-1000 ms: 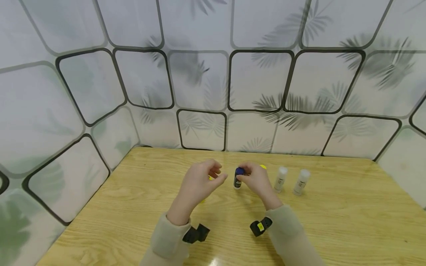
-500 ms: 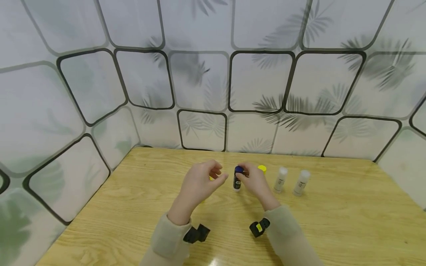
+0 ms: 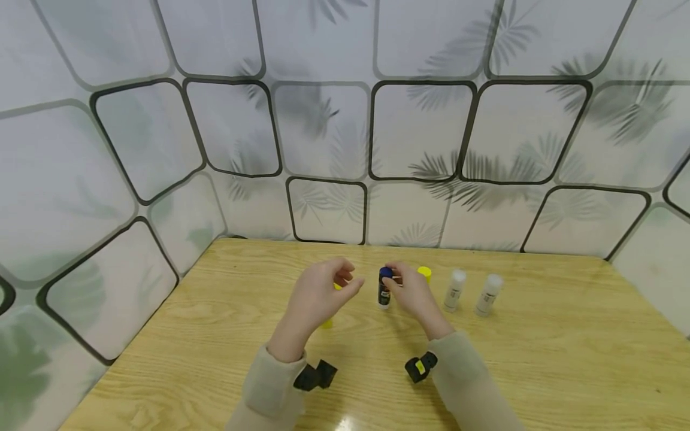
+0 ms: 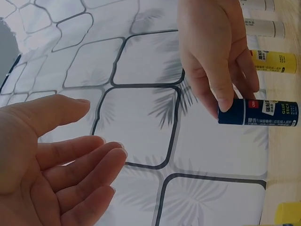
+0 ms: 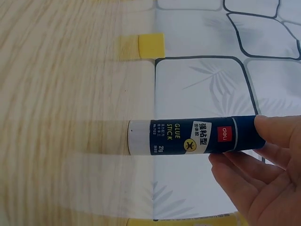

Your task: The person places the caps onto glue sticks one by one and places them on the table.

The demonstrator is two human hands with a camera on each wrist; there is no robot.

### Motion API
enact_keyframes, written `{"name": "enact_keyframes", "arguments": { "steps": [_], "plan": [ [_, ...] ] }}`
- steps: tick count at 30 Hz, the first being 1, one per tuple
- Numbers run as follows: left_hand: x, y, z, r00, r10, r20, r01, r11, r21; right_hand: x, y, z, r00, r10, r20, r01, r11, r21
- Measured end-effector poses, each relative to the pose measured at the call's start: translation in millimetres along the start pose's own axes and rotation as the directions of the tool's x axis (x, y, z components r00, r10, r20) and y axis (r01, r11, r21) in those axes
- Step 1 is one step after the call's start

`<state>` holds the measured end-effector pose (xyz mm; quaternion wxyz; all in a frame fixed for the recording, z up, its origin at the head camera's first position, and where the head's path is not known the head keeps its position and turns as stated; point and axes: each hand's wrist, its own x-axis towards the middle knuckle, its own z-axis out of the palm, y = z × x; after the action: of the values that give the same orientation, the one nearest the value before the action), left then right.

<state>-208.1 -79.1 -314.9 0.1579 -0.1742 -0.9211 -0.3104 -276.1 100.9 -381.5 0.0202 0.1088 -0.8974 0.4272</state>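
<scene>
A navy glue stick (image 3: 384,294) with a white base stands upright on the wooden table. My right hand (image 3: 412,291) holds its cap between thumb and fingers, as the right wrist view shows with the label of the glue stick (image 5: 188,136) in plain sight. To its left hovers my left hand (image 3: 320,293), apart from the glue stick. In the left wrist view the fingers of this left hand (image 4: 61,165) are loosely bent and hold nothing. Behind and below it, a yellow object (image 3: 327,324) is mostly hidden.
Right of the navy glue stick stands a yellow one (image 4: 277,61), partly behind my right hand. Farther right are two white sticks (image 3: 454,291), both upright. A patterned curtain or sheet (image 3: 334,209) lines the table's back edge. Each wrist wears a small black camera.
My right hand has shifted slightly left and nearer, uncovering more of the yellow cap behind it. My left hand has drawn a little to the left, away from the glue stick.
</scene>
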Motion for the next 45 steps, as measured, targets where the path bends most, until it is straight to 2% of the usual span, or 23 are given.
{"name": "enact_keyframes", "arguments": {
  "steps": [4, 10, 13, 16, 20, 24, 27, 31, 35, 40, 45],
  "plan": [
    [1.7, -7.4, -5.9, 0.998, -0.055, 0.028, 0.055, 0.998, 0.016, 0, 0, -1, 1.0, -0.006, 0.005, 0.006, 1.0, -0.007],
    [2.9, -27.6, -16.6, 0.983, -0.166, 0.078, 0.164, 0.986, 0.038, 0, 0, -1, 1.0, -0.024, 0.01, 0.024, 1.0, -0.013],
    [3.3, -37.7, -19.2, 0.978, -0.183, 0.095, 0.181, 0.983, 0.028, 0, 0, 0, 1.0, -0.029, 0.003, 0.029, 1.0, -0.011],
    [3.1, -44.9, -19.8, 0.971, -0.193, 0.141, 0.193, 0.981, 0.014, 0, 0, 0, 0.999, -0.033, -0.007, 0.033, 0.999, -0.008],
    [3.0, -51.5, -17.2, 0.945, -0.232, 0.229, 0.237, 0.971, 0.005, -1, 0, 0, 0.999, -0.043, -0.015, 0.042, 0.999, -0.012],
    [4.1, -58.3, -12.3, 0.911, -0.268, 0.315, 0.284, 0.959, -0.004, -1, -1, 0, 1.0, -0.025, -0.008, 0.025, 1.0, -0.004],
    [4.5, -64.3, -8.6, 0.896, -0.266, 0.355, 0.283, 0.959, 0.004, -2, -1, -1, 1.0, 0.008, 0.005, -0.008, 1.0, 0.023],
    [5.9, -71.3, -3.8, 0.891, -0.261, 0.371, 0.278, 0.961, 0.008, -2, -2, -3, 1.0, 0.013, -0.006, -0.013, 0.998, 0.064],
    [7.5, -78.3, 2.0, 0.888, -0.251, 0.386, 0.278, 0.96, -0.015, -2, -2, -4, 0.996, -0.027, -0.084, 0.036, 0.994, 0.105],
    [8.2, -89.1, 9.3, 0.889, -0.217, 0.402, 0.264, 0.962, -0.063, -2, -2, -5, 0.976, -0.053, -0.21, 0.088, 0.983, 0.159],
    [7.9, -98.0, 15.1, 0.891, -0.14, 0.431, 0.215, 0.968, -0.13, -3, -3, -6, 0.967, -0.063, -0.247, 0.107, 0.979, 0.172]
  ]
}}
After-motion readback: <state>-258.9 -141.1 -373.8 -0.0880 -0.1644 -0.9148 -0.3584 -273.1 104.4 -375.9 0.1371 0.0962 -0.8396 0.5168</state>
